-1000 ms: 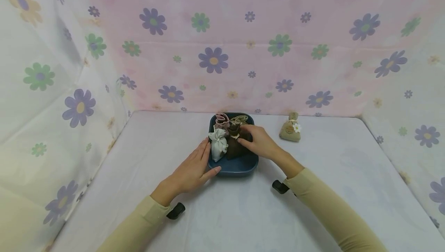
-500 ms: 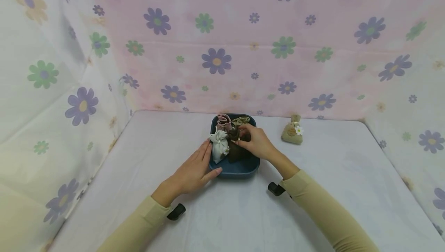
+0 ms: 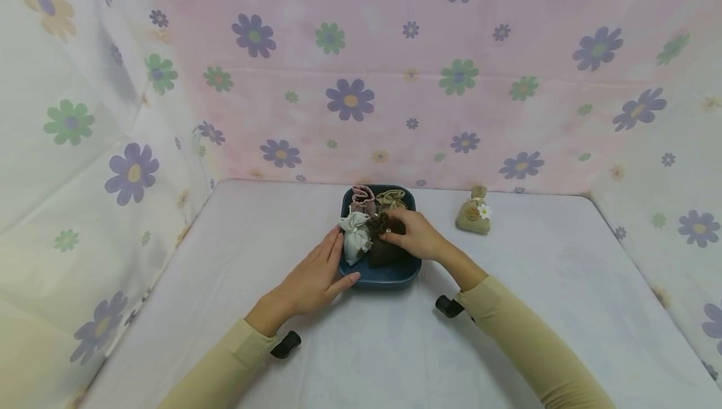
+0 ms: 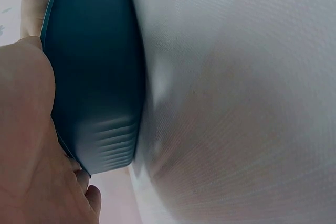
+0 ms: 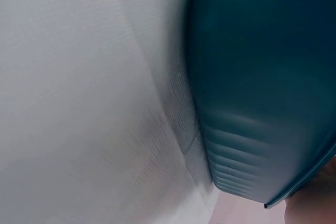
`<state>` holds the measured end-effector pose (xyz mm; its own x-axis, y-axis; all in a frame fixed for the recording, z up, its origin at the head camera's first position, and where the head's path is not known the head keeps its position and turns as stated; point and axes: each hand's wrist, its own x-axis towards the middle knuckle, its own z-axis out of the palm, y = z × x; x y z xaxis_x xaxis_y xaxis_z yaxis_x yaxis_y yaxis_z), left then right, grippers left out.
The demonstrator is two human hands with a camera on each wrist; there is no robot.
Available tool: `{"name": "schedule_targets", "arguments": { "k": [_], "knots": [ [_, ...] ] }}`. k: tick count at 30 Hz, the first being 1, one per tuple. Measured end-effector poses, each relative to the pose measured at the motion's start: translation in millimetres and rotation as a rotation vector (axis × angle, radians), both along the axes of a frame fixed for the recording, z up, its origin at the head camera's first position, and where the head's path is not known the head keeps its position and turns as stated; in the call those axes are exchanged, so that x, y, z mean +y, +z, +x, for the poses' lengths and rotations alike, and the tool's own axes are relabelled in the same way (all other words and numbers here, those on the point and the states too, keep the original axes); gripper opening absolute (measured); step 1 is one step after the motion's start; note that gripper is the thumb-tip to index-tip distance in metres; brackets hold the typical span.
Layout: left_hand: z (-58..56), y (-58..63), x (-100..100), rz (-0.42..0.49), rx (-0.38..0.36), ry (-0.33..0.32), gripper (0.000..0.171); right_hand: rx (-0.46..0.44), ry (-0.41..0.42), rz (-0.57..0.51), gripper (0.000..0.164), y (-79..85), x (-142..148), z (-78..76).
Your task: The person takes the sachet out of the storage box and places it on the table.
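A dark blue bin [image 3: 389, 280] stands on the table, holding several small drawstring pouches. My left hand [image 3: 313, 274] rests with straight fingers along its left side, thumb at the front corner; the left wrist view shows that hand [image 4: 31, 129] against the rim. Inside, my right hand [image 3: 417, 237] pinches the neck of a dark brown pouch [image 3: 383, 253] between thumb and fingers, covering part of it. Left of this sits a white satin pouch [image 3: 356, 243]. Behind them are a pink pouch [image 3: 363, 199] and an olive pouch [image 3: 390, 198], partly hidden.
A tan burlap pouch [image 3: 472, 216] with a white flower stands on the white-covered table [image 3: 372, 346], right of the bin. Floral cloth walls [image 3: 350, 139] rise at the back and both sides.
My right hand has shifted slightly left and toward me at the brown pouch's neck, and the pouch's gathered top sits lower. My left hand stays by the bin.
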<state>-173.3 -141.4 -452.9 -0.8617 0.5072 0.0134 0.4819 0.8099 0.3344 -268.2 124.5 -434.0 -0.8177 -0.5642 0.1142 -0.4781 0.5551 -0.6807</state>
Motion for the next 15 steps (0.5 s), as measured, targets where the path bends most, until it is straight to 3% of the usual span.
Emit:
{"name": "schedule_targets", "arguments": {
  "k": [7, 15],
  "knots": [
    [-0.2, -0.7, 0.0, -0.001, -0.003, -0.003, 0.096, 0.000, -0.003, -0.040, 0.036, 1.4, 3.3, 3.1],
    [1.4, 1.4, -0.9, 0.016, -0.001, -0.007, 0.095, -0.019, -0.021, -0.138, 0.022, 17.9, 7.8, 12.4]
  ]
}}
